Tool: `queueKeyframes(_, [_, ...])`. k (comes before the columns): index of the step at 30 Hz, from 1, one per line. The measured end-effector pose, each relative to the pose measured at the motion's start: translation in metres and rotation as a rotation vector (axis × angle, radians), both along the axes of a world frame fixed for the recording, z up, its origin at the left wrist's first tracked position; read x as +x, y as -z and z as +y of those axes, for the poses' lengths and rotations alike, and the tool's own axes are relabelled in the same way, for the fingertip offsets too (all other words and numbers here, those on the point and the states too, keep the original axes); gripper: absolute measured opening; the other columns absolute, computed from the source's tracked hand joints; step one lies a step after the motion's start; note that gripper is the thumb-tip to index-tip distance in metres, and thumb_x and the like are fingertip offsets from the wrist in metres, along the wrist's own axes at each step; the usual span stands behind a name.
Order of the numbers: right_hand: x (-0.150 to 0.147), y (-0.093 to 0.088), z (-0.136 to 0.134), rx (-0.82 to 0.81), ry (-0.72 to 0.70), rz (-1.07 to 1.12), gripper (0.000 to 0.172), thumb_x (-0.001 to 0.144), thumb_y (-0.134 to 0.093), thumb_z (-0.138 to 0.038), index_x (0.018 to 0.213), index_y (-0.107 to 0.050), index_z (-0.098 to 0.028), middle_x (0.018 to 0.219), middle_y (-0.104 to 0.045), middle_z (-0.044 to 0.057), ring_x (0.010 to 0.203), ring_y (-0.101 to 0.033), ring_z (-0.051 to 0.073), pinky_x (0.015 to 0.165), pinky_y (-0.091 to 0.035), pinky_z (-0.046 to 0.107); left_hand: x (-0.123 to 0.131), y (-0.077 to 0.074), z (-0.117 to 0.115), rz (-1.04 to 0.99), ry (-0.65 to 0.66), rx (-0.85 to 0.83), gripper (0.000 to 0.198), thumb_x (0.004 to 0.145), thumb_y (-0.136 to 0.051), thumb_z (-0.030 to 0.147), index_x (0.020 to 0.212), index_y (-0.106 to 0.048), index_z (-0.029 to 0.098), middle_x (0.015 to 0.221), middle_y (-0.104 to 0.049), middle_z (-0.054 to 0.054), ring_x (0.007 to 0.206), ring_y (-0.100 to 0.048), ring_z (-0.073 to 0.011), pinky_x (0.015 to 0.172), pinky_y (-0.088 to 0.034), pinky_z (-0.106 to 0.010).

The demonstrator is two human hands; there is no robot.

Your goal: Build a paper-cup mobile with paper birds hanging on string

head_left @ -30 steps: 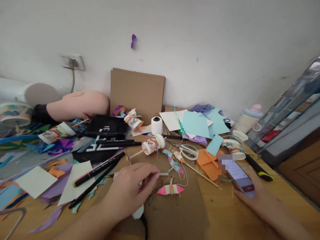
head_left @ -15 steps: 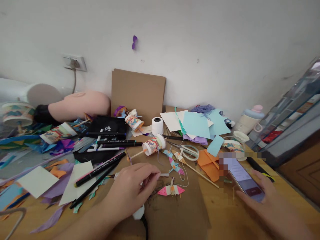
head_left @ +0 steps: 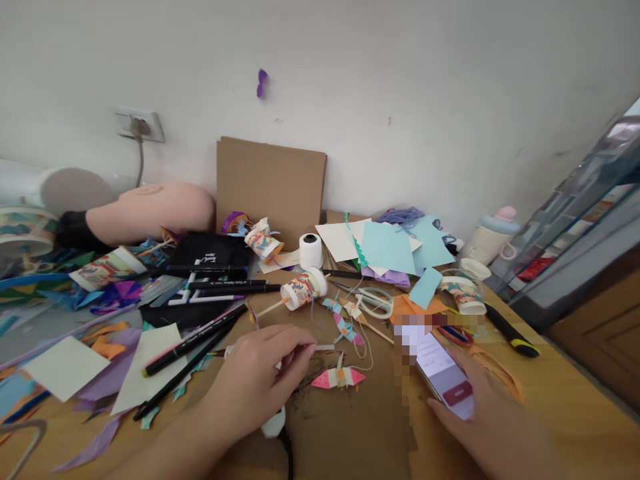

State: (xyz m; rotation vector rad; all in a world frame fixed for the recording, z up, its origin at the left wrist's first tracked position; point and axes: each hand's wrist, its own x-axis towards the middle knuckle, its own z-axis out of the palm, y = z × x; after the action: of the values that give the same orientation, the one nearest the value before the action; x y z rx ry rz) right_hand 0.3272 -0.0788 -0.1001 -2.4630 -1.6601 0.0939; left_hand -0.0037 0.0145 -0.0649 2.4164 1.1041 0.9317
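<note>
My left hand (head_left: 265,373) is closed around a white hot glue gun (head_left: 274,424), mostly hidden under my fingers. Its glue stick (head_left: 326,347) pokes out past my fingertips, and a black cord runs down from the handle. In my right hand (head_left: 495,413) is a smartphone (head_left: 445,373) with a lit screen, tilted above the table; part of it is blurred out. Between the hands lies a small folded-paper piece with pink tips (head_left: 339,378), tied to thin string. Just behind it is another blue and pink paper piece (head_left: 345,327) beside a wooden stick (head_left: 375,330).
Brown cardboard (head_left: 360,433) covers the table's middle. Scissors (head_left: 375,303), a patterned paper cup (head_left: 304,289) and a thread spool (head_left: 311,251) lie behind. Markers (head_left: 195,339) and paper scraps crowd the left. A utility knife (head_left: 513,331) and a bottle (head_left: 487,237) are at right.
My right hand has moved left with the phone, uncovering the utility knife and orange paper behind it. My left hand stays on the glue gun. The view has shifted slightly.
</note>
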Motion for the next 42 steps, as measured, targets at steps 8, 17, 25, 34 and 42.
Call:
queueKeyframes(8, [-0.005, -0.003, 0.005, 0.017, 0.022, -0.105, 0.065, 0.080, -0.053, -0.050, 0.138, -0.046, -0.021, 0.121, -0.066, 0.017, 0.111, -0.064, 0.039, 0.085, -0.052, 0.050, 0.001, 0.000, 0.000, 0.001, 0.004, 0.020, 0.021, 0.093, -0.048, 0.023, 0.087, -0.068, 0.021, 0.072, -0.068, 0.000, 0.061, -0.062, -0.0129, 0.057, -0.044, -0.023])
queueKeyframes(17, [0.004, 0.003, 0.007, 0.062, 0.074, -0.033, 0.082, 0.071, -0.061, -0.060, 0.140, -0.046, -0.017, 0.116, -0.071, 0.021, 0.101, -0.069, 0.044, 0.076, -0.056, 0.054, 0.000, 0.000, 0.000, 0.009, -0.007, 0.016, 0.021, 0.093, -0.048, 0.024, 0.087, -0.068, 0.022, 0.073, -0.069, 0.000, 0.063, -0.063, -0.0135, 0.058, -0.045, -0.024])
queueKeyframes(25, [0.044, -0.012, 0.023, 0.408, -0.076, 0.412, 0.049, 0.090, -0.037, -0.059, 0.113, -0.066, -0.026, 0.119, -0.071, 0.013, 0.115, -0.065, 0.035, 0.097, -0.051, 0.049, 0.000, 0.000, 0.001, 0.022, -0.011, 0.016, 0.022, 0.094, -0.048, 0.025, 0.086, -0.068, 0.021, 0.073, -0.070, 0.000, 0.063, -0.063, -0.0138, 0.058, -0.045, -0.024])
queueKeyframes(34, [0.052, -0.008, 0.058, 0.402, -0.184, 0.736, 0.049, 0.090, -0.038, -0.067, 0.075, -0.060, -0.026, 0.107, -0.076, 0.011, 0.127, -0.055, 0.032, 0.111, -0.038, 0.050, 0.000, 0.000, 0.000, 0.019, -0.002, 0.031, 0.022, 0.094, -0.047, 0.025, 0.087, -0.068, 0.021, 0.074, -0.069, 0.000, 0.062, -0.062, -0.0130, 0.058, -0.045, -0.024])
queueKeyframes(42, [0.048, -0.006, 0.049, 0.311, -0.285, 0.626, 0.046, 0.095, -0.034, -0.057, 0.074, -0.058, -0.024, 0.109, -0.076, 0.009, 0.126, -0.056, 0.033, 0.117, -0.021, 0.055, 0.001, -0.001, 0.000, 0.019, 0.011, 0.037, 0.021, 0.094, -0.048, 0.024, 0.086, -0.068, 0.022, 0.072, -0.069, 0.000, 0.062, -0.062, -0.0129, 0.057, -0.045, -0.022])
